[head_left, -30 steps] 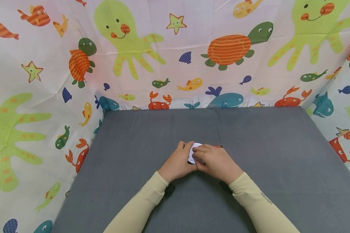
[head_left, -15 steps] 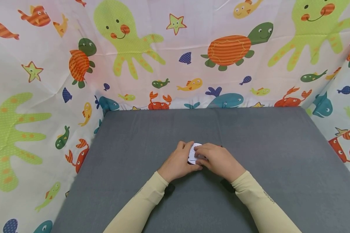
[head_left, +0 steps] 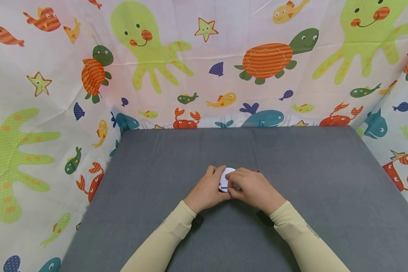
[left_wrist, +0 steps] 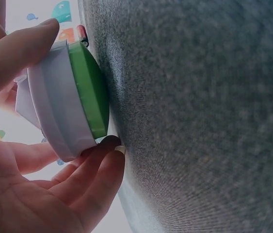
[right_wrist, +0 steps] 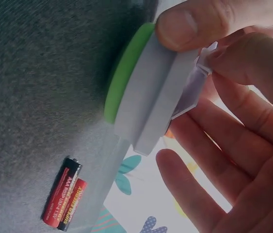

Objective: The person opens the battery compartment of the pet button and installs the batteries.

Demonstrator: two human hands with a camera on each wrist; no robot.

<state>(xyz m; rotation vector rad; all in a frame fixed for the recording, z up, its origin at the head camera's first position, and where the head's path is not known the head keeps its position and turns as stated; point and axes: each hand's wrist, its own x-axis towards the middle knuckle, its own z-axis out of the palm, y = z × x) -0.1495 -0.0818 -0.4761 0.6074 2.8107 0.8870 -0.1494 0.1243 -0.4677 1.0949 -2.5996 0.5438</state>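
Round device of white plastic with a green base: it sits green side down, on or just above a table covered in grey cloth, between the two hands. The left hand grips the white rim, thumb on one edge and fingers round the other. The right hand seems to pinch a small, tilted, pale plastic flap on the upper side. The step in hand looks to be working this flap; whether it is coming off or going on, I cannot tell. The next move likely calls for a steady left grip and careful turning of the flap. Two red-and-black AAA batteries lie side by side nearby.
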